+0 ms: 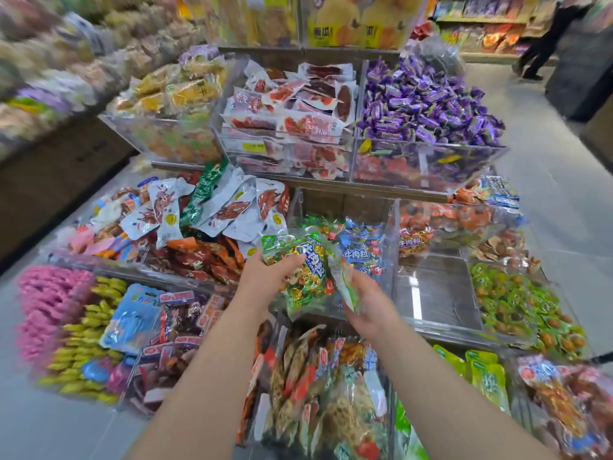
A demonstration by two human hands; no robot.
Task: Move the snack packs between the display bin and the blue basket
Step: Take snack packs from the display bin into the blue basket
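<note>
Snack packs are up in both hands, right over the clear display bin (393, 240) in the head view. The left hand (270, 277) grips a green snack pack (300, 270), thumb across its printed face and fingers behind. That hold turns the label up and, I'd say, keeps the slippery film from sliding.

The right hand (373, 305) holds a second green pack (346, 285) edge-on, fingers curled under it; blur hides the thumb. The two packs touch between the hands, held above the bin's front wall and resting on nothing.

Behind them, blue snack packs (361, 250) lie piled in the same bin with a few green ones at the back, so this looks like the green packs' home compartment. The blue basket is nowhere in view, so I cannot tell whether these packs are heading into the bin or out of it.

These look like light, crinkly bags that are easy to lose from a loose pinch. Purple-wrapped sweets (428, 101) sit heaped on the shelf above, well apart.
</note>
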